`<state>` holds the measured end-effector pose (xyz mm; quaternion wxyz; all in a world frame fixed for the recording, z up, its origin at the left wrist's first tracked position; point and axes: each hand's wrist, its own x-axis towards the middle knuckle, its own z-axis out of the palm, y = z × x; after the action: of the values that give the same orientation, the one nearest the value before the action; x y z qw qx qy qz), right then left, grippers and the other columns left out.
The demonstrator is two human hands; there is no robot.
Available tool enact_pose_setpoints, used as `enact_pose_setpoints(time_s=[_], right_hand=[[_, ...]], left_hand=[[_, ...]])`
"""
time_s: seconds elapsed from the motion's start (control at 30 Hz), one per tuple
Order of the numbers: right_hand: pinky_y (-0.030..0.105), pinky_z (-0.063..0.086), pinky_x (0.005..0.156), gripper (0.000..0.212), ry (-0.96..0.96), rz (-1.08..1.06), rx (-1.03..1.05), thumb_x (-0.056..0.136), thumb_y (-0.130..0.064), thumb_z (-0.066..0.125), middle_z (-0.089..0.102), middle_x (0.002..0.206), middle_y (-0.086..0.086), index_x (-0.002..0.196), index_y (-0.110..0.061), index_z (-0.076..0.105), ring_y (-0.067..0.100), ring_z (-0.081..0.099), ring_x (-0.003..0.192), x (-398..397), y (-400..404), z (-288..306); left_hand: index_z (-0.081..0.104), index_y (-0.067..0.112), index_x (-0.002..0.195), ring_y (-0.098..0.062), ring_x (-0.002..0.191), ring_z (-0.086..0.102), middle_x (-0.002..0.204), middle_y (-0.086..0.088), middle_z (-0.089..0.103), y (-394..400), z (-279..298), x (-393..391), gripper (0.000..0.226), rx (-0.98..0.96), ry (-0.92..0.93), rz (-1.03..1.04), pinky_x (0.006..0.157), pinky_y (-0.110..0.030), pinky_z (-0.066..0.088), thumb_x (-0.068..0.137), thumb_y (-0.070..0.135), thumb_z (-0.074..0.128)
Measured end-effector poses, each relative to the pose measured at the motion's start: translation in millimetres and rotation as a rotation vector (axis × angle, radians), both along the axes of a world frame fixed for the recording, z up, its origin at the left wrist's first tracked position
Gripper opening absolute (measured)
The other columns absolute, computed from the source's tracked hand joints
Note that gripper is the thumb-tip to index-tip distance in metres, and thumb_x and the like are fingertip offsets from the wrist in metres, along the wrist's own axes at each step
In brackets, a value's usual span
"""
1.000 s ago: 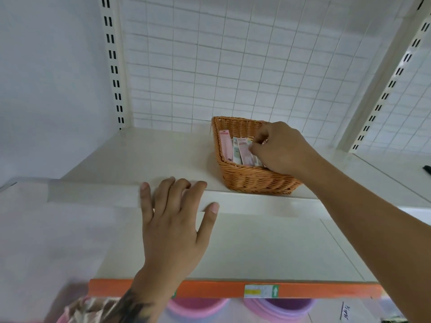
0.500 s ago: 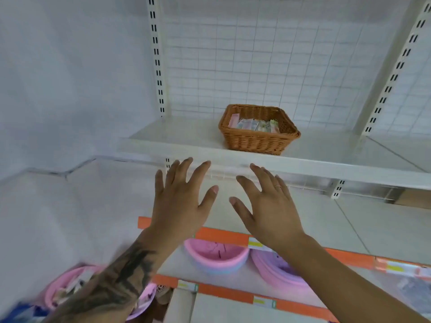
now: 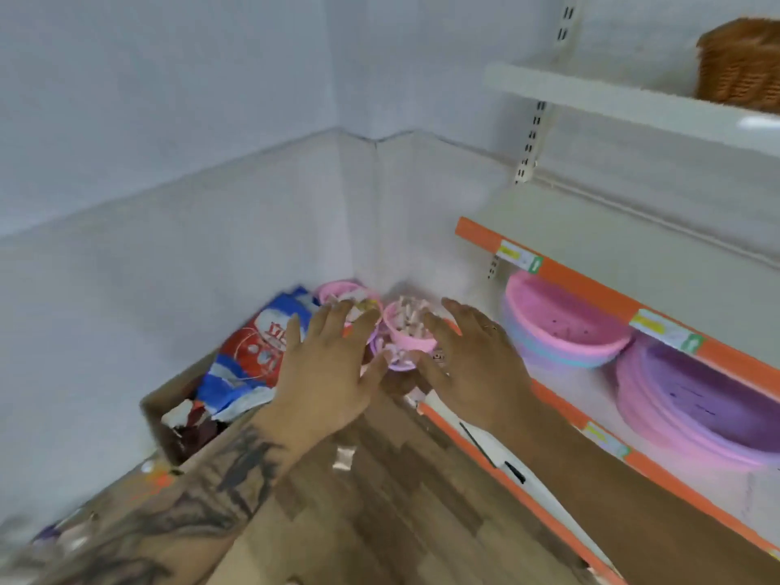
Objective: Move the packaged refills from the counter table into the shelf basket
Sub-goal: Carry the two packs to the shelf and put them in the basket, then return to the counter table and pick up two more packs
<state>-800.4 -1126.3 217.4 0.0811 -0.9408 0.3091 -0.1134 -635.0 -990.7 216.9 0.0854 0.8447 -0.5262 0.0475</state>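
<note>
Both hands were stretched forward with palms down, fingers straight and spread, and neither held anything. The left hand (image 3: 327,369), on a tattooed forearm, sat just left of centre. The right hand (image 3: 472,356) sat just right of centre and wore a ring on one finger.

Between the fingertips, at about twelve o'clock from the hands, stood a small pink bowl (image 3: 409,329) stacked on a purple one. It was filled with pale, whitish pieces too blurred to identify, so their long axis and the way they pointed could not be told. A second pink bowl (image 3: 344,293) sat just beyond the left fingertips, at about eleven o'clock. Whether the fingers touched either bowl could not be told.

The wicker basket (image 3: 738,63), woven in orange-brown, stood on a white upper shelf (image 3: 591,95) at the two o'clock corner of the view, cut off by the frame edge. Its contents were not visible from this angle, so no packaged refills could be made out there.

At nine o'clock from the left hand lay a red, blue and white printed bag (image 3: 257,352) in an open cardboard box (image 3: 169,420). At three o'clock, an orange-edged lower shelf held stacked pink basins (image 3: 561,327) and purple basins (image 3: 700,407). Wood-patterned flooring (image 3: 401,479) showed beneath the forearms. The whole view was smeared with motion blur.
</note>
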Motion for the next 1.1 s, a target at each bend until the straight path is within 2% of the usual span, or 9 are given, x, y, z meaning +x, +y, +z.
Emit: enact_pose_setpoints(time_s=[0.17, 0.33, 0.43, 0.5, 0.57, 0.67, 0.77, 0.97, 1.1], right_hand=[[0.048, 0.044, 0.11, 0.053, -0.002, 0.184, -0.003, 0.097, -0.057, 0.046, 0.049, 0.153, 0.009, 0.14, -0.028, 0.057, 0.034, 0.049, 0.138, 69, 83, 9], [0.046, 0.039, 0.114, 0.065, 0.029, 0.33, -0.007, 0.096, -0.068, 0.031, 0.045, 0.157, 0.006, 0.145, -0.03, 0.052, 0.03, 0.044, 0.143, 145, 190, 14], [0.046, 0.042, 0.113, 0.066, 0.029, 0.421, 0.021, 0.096, -0.069, 0.035, 0.051, 0.153, 0.007, 0.144, -0.028, 0.054, 0.029, 0.048, 0.14, 193, 266, 11], [0.047, 0.039, 0.117, 0.075, 0.069, 0.465, 0.05, 0.092, -0.074, 0.024, 0.045, 0.158, 0.005, 0.148, -0.03, 0.048, 0.028, 0.043, 0.145, 222, 321, 9], [0.046, 0.036, 0.119, 0.075, 0.104, 0.509, 0.053, 0.092, -0.074, 0.021, 0.039, 0.161, 0.001, 0.151, -0.033, 0.043, 0.025, 0.037, 0.148, 249, 373, 5], [0.041, 0.031, 0.12, 0.062, 0.121, 0.565, 0.08, 0.101, -0.066, 0.037, 0.036, 0.162, -0.002, 0.153, -0.033, 0.041, 0.022, 0.035, 0.148, 282, 444, -4], [0.04, 0.029, 0.121, 0.06, 0.154, 0.601, 0.102, 0.102, -0.063, 0.04, 0.03, 0.166, -0.004, 0.154, -0.033, 0.038, 0.021, 0.028, 0.151, 314, 504, -20], [0.047, 0.029, 0.123, 0.073, 0.246, 0.709, 0.139, 0.098, -0.073, 0.009, 0.027, 0.167, -0.001, 0.155, -0.033, 0.03, 0.024, 0.023, 0.154, 367, 589, -47], [0.046, 0.028, 0.123, 0.061, 0.26, 0.758, 0.174, 0.101, -0.065, 0.036, 0.028, 0.167, 0.0, 0.155, -0.035, 0.033, 0.026, 0.028, 0.152, 404, 630, -55]], left_hand=[[0.05, 0.033, 0.141, -0.034, 0.135, 0.049, 0.147, -0.008, 0.053, 109, -1, 46, 0.054, -0.019, 0.01, 0.22, 0.112, -0.067, 0.033, 0.093, 0.059, 0.05], [0.05, 0.033, 0.146, -0.031, 0.142, 0.042, 0.154, -0.004, 0.047, 231, 10, 81, 0.068, -0.043, 0.047, 0.378, 0.116, -0.065, 0.027, 0.093, 0.066, 0.026], [0.036, 0.041, 0.154, -0.026, 0.152, 0.025, 0.164, 0.001, 0.031, 315, 7, 107, 0.08, 0.001, 0.089, 0.477, 0.122, -0.06, 0.014, 0.086, 0.071, 0.007], [0.032, 0.042, 0.155, -0.027, 0.155, 0.02, 0.167, 0.001, 0.026, 375, -1, 125, 0.083, 0.041, 0.117, 0.553, 0.123, -0.061, 0.012, 0.083, 0.072, 0.002], [0.03, 0.041, 0.156, -0.028, 0.156, 0.015, 0.169, 0.0, 0.021, 434, -14, 143, 0.076, 0.095, 0.146, 0.628, 0.124, -0.061, 0.01, 0.089, 0.072, 0.01], [0.025, 0.043, 0.157, -0.027, 0.158, 0.011, 0.171, 0.0, 0.015, 516, -32, 169, 0.059, 0.127, 0.167, 0.699, 0.125, -0.06, 0.009, 0.102, 0.063, 0.032], [0.026, 0.043, 0.155, -0.027, 0.157, 0.015, 0.169, 0.0, 0.018, 578, -45, 194, 0.057, 0.132, 0.175, 0.749, 0.125, -0.06, 0.011, 0.102, 0.063, 0.034], [0.031, 0.042, 0.152, -0.027, 0.156, 0.019, 0.168, 0.0, 0.023, 665, -60, 232, 0.058, 0.125, 0.23, 0.84, 0.124, -0.06, 0.012, 0.099, 0.064, 0.028], [0.035, 0.041, 0.153, -0.028, 0.156, 0.019, 0.168, -0.001, 0.024, 710, -74, 253, 0.06, 0.08, 0.275, 0.936, 0.124, -0.06, 0.011, 0.099, 0.066, 0.029]])
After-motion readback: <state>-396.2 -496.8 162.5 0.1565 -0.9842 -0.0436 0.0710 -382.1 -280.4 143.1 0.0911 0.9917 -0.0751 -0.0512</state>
